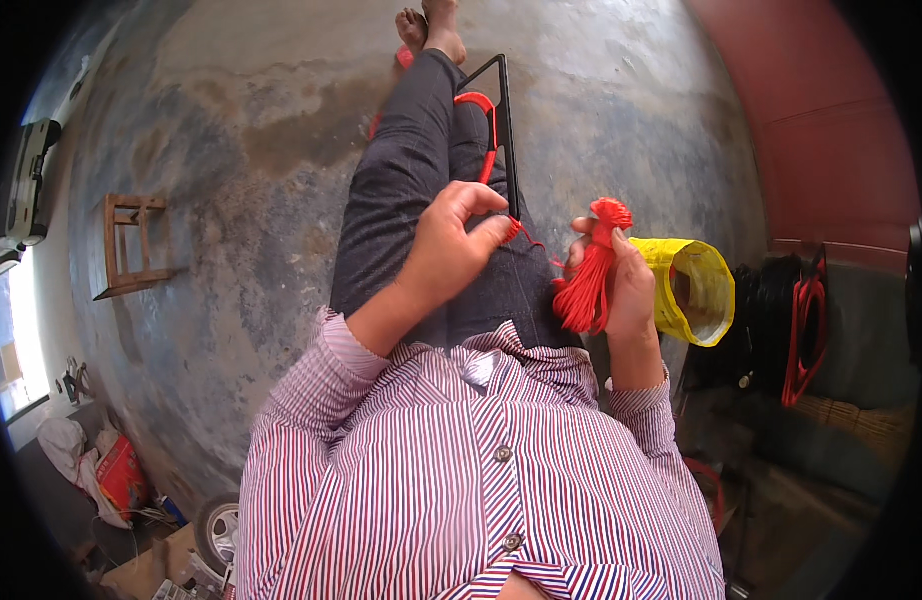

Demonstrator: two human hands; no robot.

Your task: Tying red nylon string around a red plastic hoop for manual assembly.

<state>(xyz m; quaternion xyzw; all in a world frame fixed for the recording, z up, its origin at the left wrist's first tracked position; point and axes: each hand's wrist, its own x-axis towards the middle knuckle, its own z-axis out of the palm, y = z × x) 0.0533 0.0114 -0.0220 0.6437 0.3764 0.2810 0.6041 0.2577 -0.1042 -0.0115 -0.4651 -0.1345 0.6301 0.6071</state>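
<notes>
Across my thighs lies a flat black frame (510, 150) with straight bars and squared corners, partly wrapped in red cord (489, 160). My left hand (456, 245) is at the frame's near end, thumb and forefinger closed around the corner where some red cord is wound. Off to the right, my right hand (633, 285) grips a thick hank of red cord (587, 287), bunched at the top with loose strands hanging below. A thin red strand runs between the frame's corner and the hank. The left fingertips are partly hidden behind the frame.
Just right of my right hand is a yellow open-topped container (723, 290). Black coils and a red frame (803, 330) stand farther right, below a red wall panel (831, 130). On the left are a small wooden stool (133, 275) and, lower down, a wheel (219, 532).
</notes>
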